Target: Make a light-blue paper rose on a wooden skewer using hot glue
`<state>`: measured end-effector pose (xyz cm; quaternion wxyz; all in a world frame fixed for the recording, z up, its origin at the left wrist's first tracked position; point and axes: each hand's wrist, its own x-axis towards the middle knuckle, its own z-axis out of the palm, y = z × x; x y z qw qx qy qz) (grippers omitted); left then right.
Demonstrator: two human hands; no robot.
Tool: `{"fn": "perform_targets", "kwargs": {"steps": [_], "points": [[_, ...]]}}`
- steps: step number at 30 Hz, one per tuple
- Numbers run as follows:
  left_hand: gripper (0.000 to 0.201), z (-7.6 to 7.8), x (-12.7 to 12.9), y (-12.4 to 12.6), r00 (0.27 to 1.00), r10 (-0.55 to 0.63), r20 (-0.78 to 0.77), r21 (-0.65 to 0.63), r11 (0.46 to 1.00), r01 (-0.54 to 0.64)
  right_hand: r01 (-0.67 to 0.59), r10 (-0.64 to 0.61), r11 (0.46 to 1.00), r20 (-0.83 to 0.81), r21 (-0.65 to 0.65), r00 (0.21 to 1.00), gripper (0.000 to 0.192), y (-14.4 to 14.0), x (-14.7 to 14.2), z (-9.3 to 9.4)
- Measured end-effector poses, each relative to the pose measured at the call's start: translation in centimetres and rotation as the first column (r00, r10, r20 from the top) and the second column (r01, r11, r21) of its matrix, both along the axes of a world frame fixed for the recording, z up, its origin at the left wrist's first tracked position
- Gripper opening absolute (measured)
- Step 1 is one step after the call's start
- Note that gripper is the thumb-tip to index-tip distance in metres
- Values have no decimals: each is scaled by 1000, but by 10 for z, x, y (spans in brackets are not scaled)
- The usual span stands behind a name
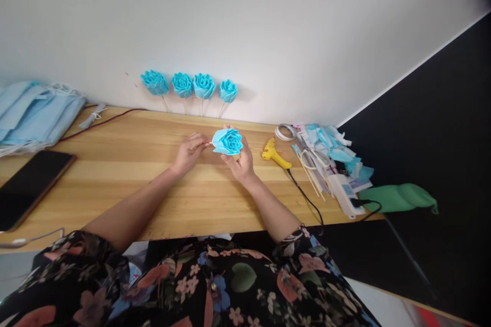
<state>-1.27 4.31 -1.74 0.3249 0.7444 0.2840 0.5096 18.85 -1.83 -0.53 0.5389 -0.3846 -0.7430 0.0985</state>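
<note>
Above the wooden table [126,168] I hold a blue fabric flower [227,141] on a thin stick. My right hand [240,163] cups the bloom from below and behind. My left hand [188,152] pinches the stick end at the flower's left side. Several finished blue flowers [187,85] on sticks lean against the white wall behind.
A yellow glue gun [275,154] with a black cord lies right of my hands. Further right are blue scraps, sticks and a power strip [333,163]. A stack of blue face masks [34,112] and a dark phone [30,186] are at the left.
</note>
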Motion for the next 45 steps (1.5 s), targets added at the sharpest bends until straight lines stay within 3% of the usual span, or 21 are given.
{"fn": "perform_targets", "kwargs": {"steps": [4,9,16,19,23,29,39,45], "points": [[37,0,0,-2,1000,-22,-22,-15,1000,22,12,-9,999,-98,35,995,51,-2,0,1],[42,-2,2,-4,999,-32,-29,-34,999,31,117,-124,992,-189,-48,974,61,-4,1,1],[43,-9,2,-5,999,-8,35,-207,978,15,198,-226,974,-377,-114,898,61,-1,-2,-5],[43,-11,0,-5,999,-16,35,-237,971,23,156,-222,968,-378,-197,899,73,4,-1,-10],[41,-11,-1,-4,999,-10,45,-262,965,21,23,-93,979,-341,-204,935,91,11,3,-11],[40,-10,0,-6,999,-26,34,-291,956,35,7,-97,975,-396,-222,913,65,8,5,0],[45,-6,0,-8,997,-70,11,-322,944,70,83,-233,954,-537,-287,811,62,8,4,11],[43,-3,1,-10,990,-138,-6,-331,935,129,31,-274,938,-684,-346,676,65,18,7,5]]}}
